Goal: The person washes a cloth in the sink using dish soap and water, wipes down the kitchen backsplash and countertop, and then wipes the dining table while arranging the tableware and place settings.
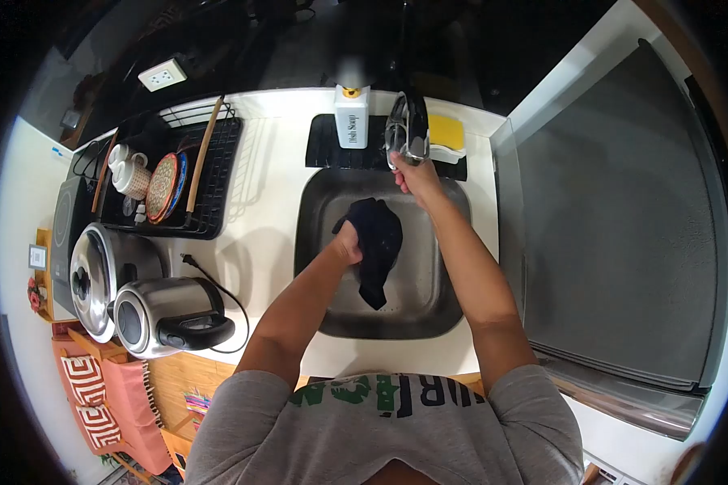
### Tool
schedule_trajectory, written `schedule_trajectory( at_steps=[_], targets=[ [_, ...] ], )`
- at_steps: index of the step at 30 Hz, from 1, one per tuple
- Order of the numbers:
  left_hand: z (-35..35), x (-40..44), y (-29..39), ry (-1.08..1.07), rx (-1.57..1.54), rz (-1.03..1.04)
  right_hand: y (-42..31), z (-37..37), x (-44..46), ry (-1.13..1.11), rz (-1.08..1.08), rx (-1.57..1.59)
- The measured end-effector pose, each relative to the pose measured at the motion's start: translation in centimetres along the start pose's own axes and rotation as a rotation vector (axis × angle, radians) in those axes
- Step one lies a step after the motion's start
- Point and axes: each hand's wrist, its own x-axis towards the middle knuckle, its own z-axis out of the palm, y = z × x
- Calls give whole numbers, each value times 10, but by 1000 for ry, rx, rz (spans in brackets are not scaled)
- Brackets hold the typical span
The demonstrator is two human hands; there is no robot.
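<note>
A dark, nearly black cloth hangs bunched in my left hand, inside the metal sink. My left fingers are partly hidden by its folds, and its lower end droops over the basin floor. Beyond the sink's far edge, my right hand is closed on the lower front part of the chrome faucet. Whether water is running cannot be made out.
Behind the sink, a white dish soap bottle and a yellow sponge flank the faucet on a black mat. Leftward are a dish rack, an electric kettle and a lidded pot. A grey refrigerator stands right.
</note>
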Motion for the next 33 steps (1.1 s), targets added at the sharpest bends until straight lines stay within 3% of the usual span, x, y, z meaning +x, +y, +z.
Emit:
schedule_trajectory(
  at_steps=[6, 19, 21, 23, 25, 28, 29, 31, 33],
  targets=[
    [14, 18, 6, 81, 212, 87, -3, 0, -2, -1, -5, 93],
    [26, 20, 17, 37, 272, 193, -6, 0, 3, 18, 5, 105],
    [36, 12, 18, 99, 432, 224, -6, 1, 3, 34, 12, 105],
    [-38, 52, 25, 5, 489, 204, -6, 1, 4, 49, 21, 104],
    [-62, 64, 26, -88, 545, 182, -4, 1, 4, 49, 7, 85],
    [-23, 39, 33, -33, 620, 48, -9, -6, -10, 0, 1, 41],
    [11, 21, 30, 72, 552, 36, -1, -11, -13, -2, -2, 42],
    [44, -2, 31, 177, 483, 37, 41, -22, -14, 2, -22, 199],
    [52, -11, 31, 193, 450, 122, 111, -17, -9, 53, -239, 73]
  ],
)
